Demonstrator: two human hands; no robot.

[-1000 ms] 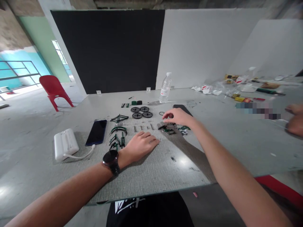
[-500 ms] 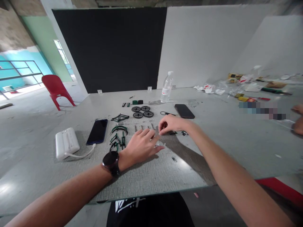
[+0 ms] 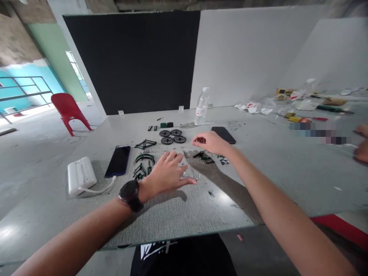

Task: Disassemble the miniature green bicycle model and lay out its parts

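Note:
My left hand [image 3: 168, 172], with a dark watch [image 3: 130, 194] on its wrist, hovers low over the table with fingers spread and nothing seen in them. Beneath and beside it lie small clear and metal pieces, partly covered by the hand. My right hand [image 3: 211, 142] has its fingertips pinched together; whatever is between them is too small to make out. Just beyond it are several black spoked toy wheels [image 3: 173, 137]. Left of them lies a black miniature bicycle frame [image 3: 145, 144], with green-black curved mudguards [image 3: 144, 157] nearer. Small dark green parts [image 3: 204, 157] rest below my right hand.
A dark phone [image 3: 118, 161] is cabled to a white power bank [image 3: 82, 175] on the left. Another phone [image 3: 223, 135] and a water bottle [image 3: 201, 106] stand farther back. Plastic bags [image 3: 258, 109] lie right, where another person's hand [image 3: 361, 151] shows.
My right hand has lifted up and away from my left hand, uncovering the dark green parts. My left hand has shifted slightly left, its fingers and thumb spread wider.

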